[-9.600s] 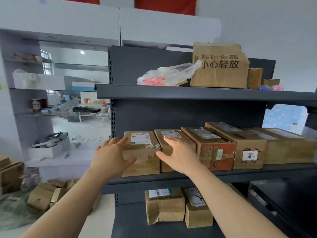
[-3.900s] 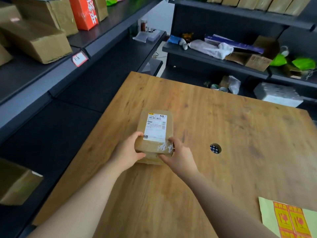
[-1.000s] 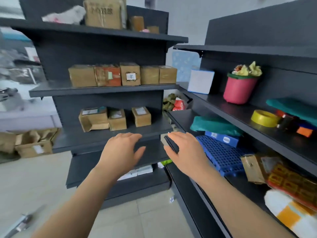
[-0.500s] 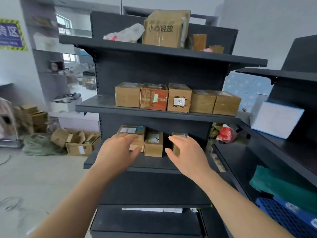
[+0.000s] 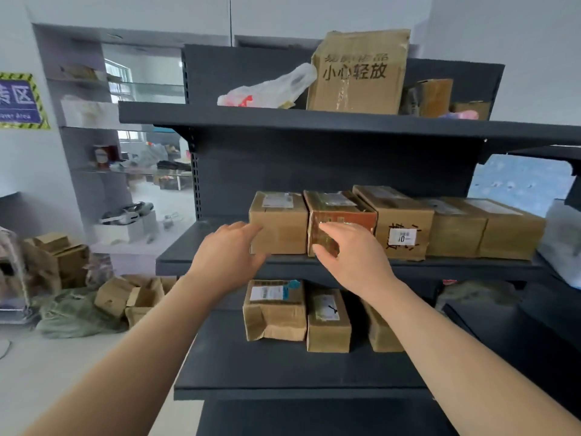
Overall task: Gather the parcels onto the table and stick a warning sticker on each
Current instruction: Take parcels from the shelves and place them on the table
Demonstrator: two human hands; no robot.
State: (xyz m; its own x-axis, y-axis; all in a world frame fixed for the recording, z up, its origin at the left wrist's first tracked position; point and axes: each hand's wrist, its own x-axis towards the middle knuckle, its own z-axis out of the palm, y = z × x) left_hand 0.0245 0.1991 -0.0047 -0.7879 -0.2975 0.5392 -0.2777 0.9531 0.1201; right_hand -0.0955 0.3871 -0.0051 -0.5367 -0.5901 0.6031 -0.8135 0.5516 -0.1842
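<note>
I see my left grip (image 5: pixel 228 258) and right grip (image 5: pixel 352 258) both spread, empty, flanking the leftmost parcel (image 5: pixel 278 223) between them.

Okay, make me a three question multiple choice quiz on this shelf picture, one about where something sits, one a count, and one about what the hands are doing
1. Where is the large carton printed with black characters?
A. top shelf
B. middle shelf
C. floor

2. How many parcels stand in the middle shelf's row?
A. three
B. five
C. eight

3. What state are the hands in?
A. both open, at the parcels
B. carrying one parcel
C. peeling a sticker

Answers:
1 A: the large carton stands on the top shelf, beside a plastic bag.
2 B: five boxes line the middle shelf, from the leftmost parcel rightward.
3 A: the left hand and right hand are spread open, nothing lifted yet.
</note>
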